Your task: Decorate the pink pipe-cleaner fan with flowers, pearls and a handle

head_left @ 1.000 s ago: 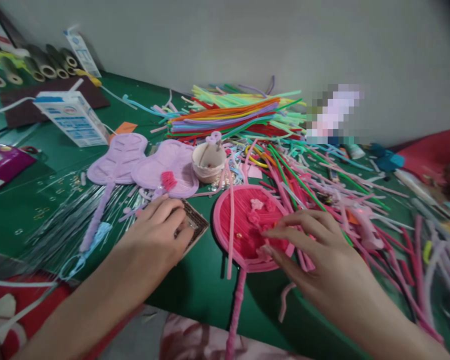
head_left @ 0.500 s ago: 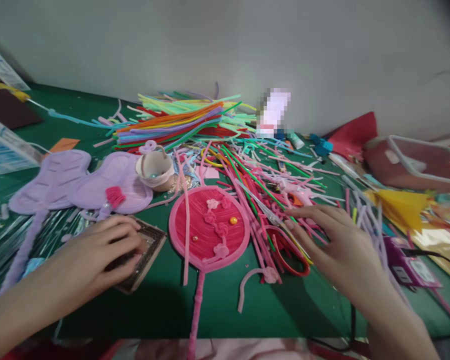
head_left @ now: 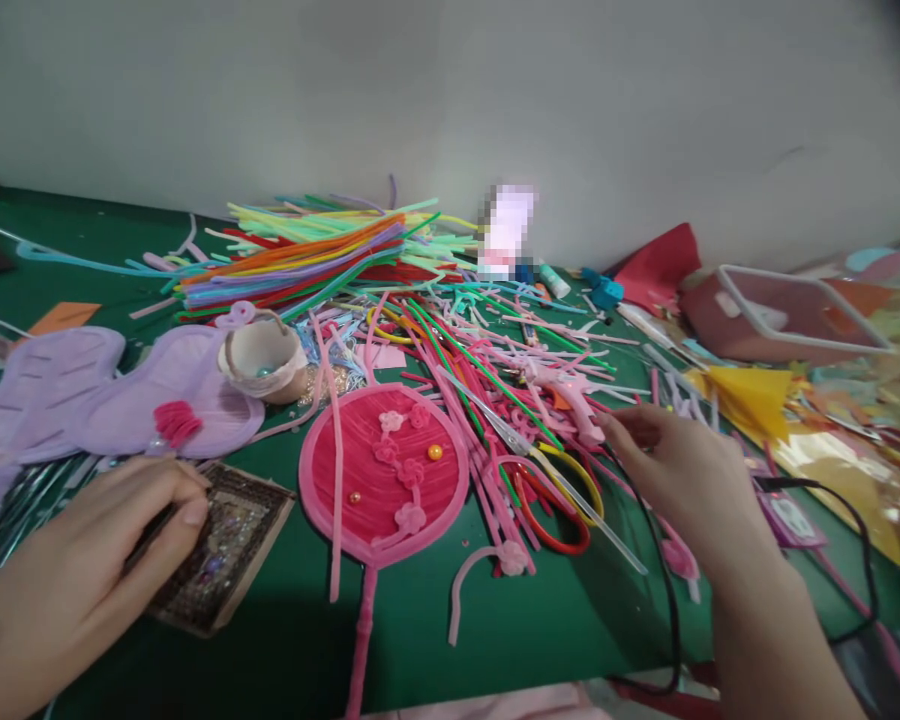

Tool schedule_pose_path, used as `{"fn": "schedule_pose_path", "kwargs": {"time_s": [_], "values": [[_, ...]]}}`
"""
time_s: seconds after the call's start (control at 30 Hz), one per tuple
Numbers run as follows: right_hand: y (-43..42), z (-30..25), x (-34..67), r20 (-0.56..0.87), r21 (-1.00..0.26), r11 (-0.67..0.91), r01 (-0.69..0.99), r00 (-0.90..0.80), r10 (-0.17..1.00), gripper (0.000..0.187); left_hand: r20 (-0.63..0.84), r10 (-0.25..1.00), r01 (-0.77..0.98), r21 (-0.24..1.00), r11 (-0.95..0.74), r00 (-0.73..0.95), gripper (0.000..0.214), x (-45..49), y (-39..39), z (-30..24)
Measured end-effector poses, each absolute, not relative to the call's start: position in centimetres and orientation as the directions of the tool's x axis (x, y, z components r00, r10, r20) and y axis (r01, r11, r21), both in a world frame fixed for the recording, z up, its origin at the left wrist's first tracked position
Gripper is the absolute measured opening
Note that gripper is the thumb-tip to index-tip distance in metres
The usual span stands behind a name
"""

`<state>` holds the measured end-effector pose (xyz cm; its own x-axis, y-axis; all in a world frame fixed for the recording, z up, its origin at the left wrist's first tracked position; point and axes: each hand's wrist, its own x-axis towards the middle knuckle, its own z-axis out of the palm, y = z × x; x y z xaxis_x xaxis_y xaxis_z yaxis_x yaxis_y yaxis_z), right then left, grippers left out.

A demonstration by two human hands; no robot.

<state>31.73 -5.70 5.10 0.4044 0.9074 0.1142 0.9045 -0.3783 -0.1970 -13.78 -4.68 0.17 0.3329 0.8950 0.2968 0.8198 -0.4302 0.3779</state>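
Observation:
My left hand (head_left: 82, 575) lies at the lower left, its fingers curled over a small brown tray of beads (head_left: 221, 550) with the thumb on top. My right hand (head_left: 679, 475) is to the right of a round pink pipe-cleaner fan (head_left: 382, 475). Its fingers are pinched together just beside a pink glue gun (head_left: 566, 390); I cannot make out what they hold. A black cord (head_left: 667, 620) runs from under that hand toward the table's front edge. Scissors (head_left: 540, 465) with red and yellow loops lie between the fan and my right hand.
Purple butterfly-shaped fans (head_left: 82, 395) and a paper cup (head_left: 262, 355) lie at the left. A big heap of coloured pipe cleaners (head_left: 307, 250) fills the back of the green table (head_left: 555, 620). A red-rimmed basket (head_left: 787, 315) and yellow paper (head_left: 750, 395) are at the right.
My right hand left the pink fan, moved right past the scissors and closed beside the glue gun. My left hand stayed on the bead tray. The view swung right.

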Motion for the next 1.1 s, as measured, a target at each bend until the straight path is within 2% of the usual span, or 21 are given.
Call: {"fn": "schedule_pose_path", "kwargs": {"time_s": [0.1, 0.23, 0.33, 0.5, 0.57, 0.7, 0.83, 0.9, 1.0, 1.1], "values": [[-3.8, 4.9, 32.7, 0.092, -0.106, -0.430, 0.897, 0.439, 0.894, 0.038, 0.294, 0.856, 0.804, 0.312, -0.506, 0.424, 0.015, -13.6, -4.4, 0.3], [-0.8, 3.5, 33.5, -0.039, -0.049, -0.446, 0.894, 0.444, 0.895, 0.049, 0.337, 0.816, 0.781, 0.273, -0.562, 0.470, 0.012, -12.0, -4.4, 0.6], [0.1, 2.5, 33.8, -0.141, -0.088, -0.422, 0.902, 0.408, 0.902, 0.049, 0.365, 0.753, 0.721, 0.250, -0.646, 0.548, 0.014, -10.3, -4.4, 1.3], [-0.4, 2.1, 34.0, -0.161, -0.155, -0.401, 0.903, 0.378, 0.912, 0.052, 0.376, 0.603, 0.579, 0.187, -0.793, 0.704, 0.023, -8.5, -3.2, 2.9], [-0.5, 2.0, 34.1, -0.157, -0.168, -0.393, 0.904, 0.369, 0.916, 0.051, 0.357, 0.608, 0.575, 0.208, -0.792, 0.709, 0.021, -8.1, -2.7, 3.3], [-0.6, 1.7, 34.5, -0.107, -0.193, -0.398, 0.897, 0.384, 0.917, 0.042, 0.356, 0.709, 0.645, 0.297, -0.704, 0.609, 0.013, -7.5, -2.3, 3.3], [-1.1, 2.4, 34.6, 0.006, -0.228, -0.432, 0.873, 0.445, 0.896, 0.025, 0.329, 0.762, 0.688, 0.331, -0.646, 0.558, 0.013, -7.4, -2.5, 3.2], [-1.5, 3.4, 34.4, 0.053, -0.254, -0.440, 0.862, 0.466, 0.883, 0.029, 0.332, 0.785, 0.696, 0.365, -0.618, 0.522, 0.014, -7.1, -2.4, 3.5], [-1.8, 5.4, 33.6, 0.127, -0.310, -0.405, 0.860, 0.460, 0.879, 0.045, 0.296, 0.809, 0.673, 0.450, -0.587, 0.507, 0.017, -5.4, -1.2, 4.5], [-1.8, 6.9, 32.9, 0.213, -0.309, -0.340, 0.889, 0.413, 0.886, 0.046, 0.277, 0.795, 0.606, 0.528, -0.595, 0.539, 0.025, -2.5, 1.2, 6.0]]}}
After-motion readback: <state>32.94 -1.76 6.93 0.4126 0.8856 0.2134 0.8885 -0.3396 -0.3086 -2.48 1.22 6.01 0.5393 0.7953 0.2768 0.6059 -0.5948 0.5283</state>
